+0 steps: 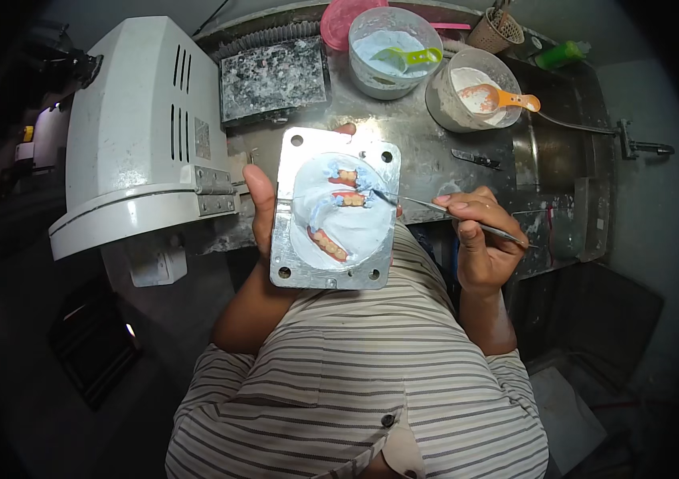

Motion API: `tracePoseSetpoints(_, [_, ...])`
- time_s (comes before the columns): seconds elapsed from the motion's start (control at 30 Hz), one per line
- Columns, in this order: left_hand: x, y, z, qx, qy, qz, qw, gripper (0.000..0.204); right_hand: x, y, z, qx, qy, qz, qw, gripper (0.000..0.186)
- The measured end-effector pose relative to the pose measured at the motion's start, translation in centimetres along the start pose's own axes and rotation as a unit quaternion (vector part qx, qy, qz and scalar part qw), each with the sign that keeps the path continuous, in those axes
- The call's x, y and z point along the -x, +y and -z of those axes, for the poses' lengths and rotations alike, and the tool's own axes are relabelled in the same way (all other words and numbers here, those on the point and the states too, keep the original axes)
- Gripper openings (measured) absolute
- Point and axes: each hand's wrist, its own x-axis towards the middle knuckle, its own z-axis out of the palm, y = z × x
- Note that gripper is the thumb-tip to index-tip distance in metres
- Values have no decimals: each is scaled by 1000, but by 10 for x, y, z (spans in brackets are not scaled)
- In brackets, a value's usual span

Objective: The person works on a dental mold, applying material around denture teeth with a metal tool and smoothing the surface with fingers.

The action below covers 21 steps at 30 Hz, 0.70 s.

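My left hand [260, 209] holds up a metal dental flask [289, 259] in front of my body, its thumb along the left edge and the other fingers mostly hidden behind. White plaster [365, 235] fills the round hollow of the flask. Set in it are three short rows of artificial teeth on pink bases: an upper row [347, 176], a middle row [353, 200] and a lower slanted row [330, 245]. Bluish smears lie around them. Pinched in my right hand [485, 239] is a thin metal dental spatula [417, 203], its tip at the plaster beside the middle row.
Behind the flask stands a metal worktop [403, 132]. It carries a tub of bluish powder [387, 84] with a green scoop [415, 57], a tub of white powder [443, 112] with an orange scoop [515, 99], and a dark knife [476, 159]. A white machine housing [132, 120] stands left, a sink [563, 144] right.
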Motion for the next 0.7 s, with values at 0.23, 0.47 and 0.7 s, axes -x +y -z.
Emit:
tracePoseSetpoints(0.23, [4,3,0,45,31,-11,998,111,-2,-1,-9,69,-37,71,994,21])
tracePoseSetpoints(0.47, [4,3,-5,108,56,-6,993,112,1,-6,-10,127,-61,117,983,17])
tracePoseSetpoints(0.7, [4,7,1,49,35,48,997,112,7,-5,-9,143,-49,141,978,17])
